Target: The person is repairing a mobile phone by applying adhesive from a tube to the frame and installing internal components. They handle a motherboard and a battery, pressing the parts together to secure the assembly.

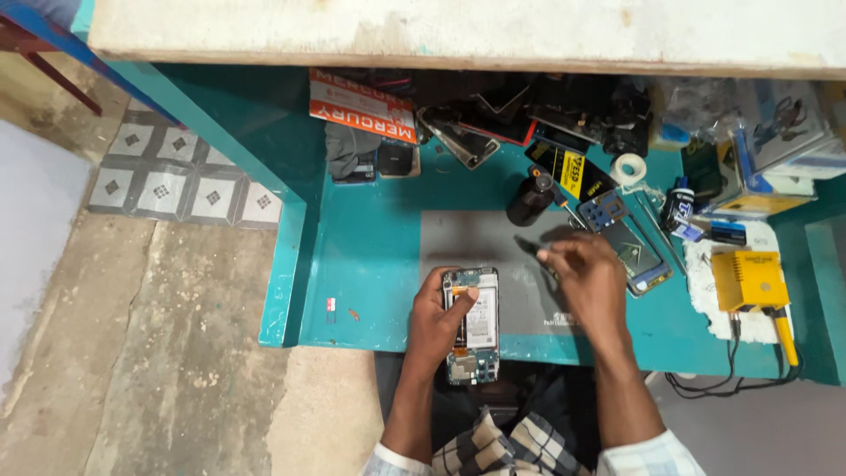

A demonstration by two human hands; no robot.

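Gripping an opened phone (472, 324) with its back cover off, the left hand (438, 319) is curling its fingers (456, 296) around the left edge, thumb side pressing against the frame so the battery and circuit boards are facing up. The phone is lying at the near edge of the teal desk (370, 264), partly on a grey work mat (480, 238), with its lower end reaching over the desk's front edge above the person's lap. The right hand (589, 275) is hovering just beside the phone, over the mat, its fingers pinched together on a small dark tool (527, 246); the tool is too blurred to identify. Checked sleeves are showing at the bottom of the view.

Just beyond the right hand, a second phone part with a blue frame (641, 257) is lying flat, and a dark bottle (530, 199) is standing at the mat's far edge. Further right, a yellow box-shaped device (749, 279) with cables is resting on a white cloth (716, 291). Toward the back, a roll of white tape (629, 168), an orange-and-white package (361, 107), and a heap of dark phone parts (529, 110) are crowding under a pale shelf (458, 31).
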